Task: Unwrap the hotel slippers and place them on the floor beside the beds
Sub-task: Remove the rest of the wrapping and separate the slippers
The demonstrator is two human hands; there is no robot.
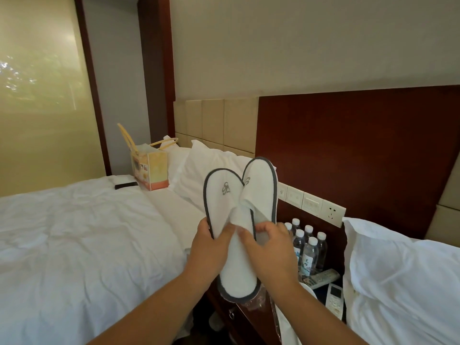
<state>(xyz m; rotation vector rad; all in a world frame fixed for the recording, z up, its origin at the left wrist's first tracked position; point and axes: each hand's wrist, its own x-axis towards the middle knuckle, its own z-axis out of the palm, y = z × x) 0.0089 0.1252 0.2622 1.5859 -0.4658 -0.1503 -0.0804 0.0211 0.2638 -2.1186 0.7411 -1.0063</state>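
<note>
I hold a pair of white hotel slippers with dark grey trim up in front of me, over the gap between two beds. The left slipper (222,195) and the right slipper (261,185) fan apart at the toes and overlap at the heels. My left hand (211,247) grips the left slipper's edge. My right hand (268,247) pinches the slippers at the middle. Clear plastic wrapping (254,305) lies below them on the nightstand. The floor between the beds is mostly hidden.
A left bed (74,232) carries a yellow gift bag (150,170), a dark phone (126,185) and a pillow (199,175). The dark wood nightstand (239,317) holds several water bottles (308,247) and remotes (334,297). A right bed's pillow (403,282) lies close by.
</note>
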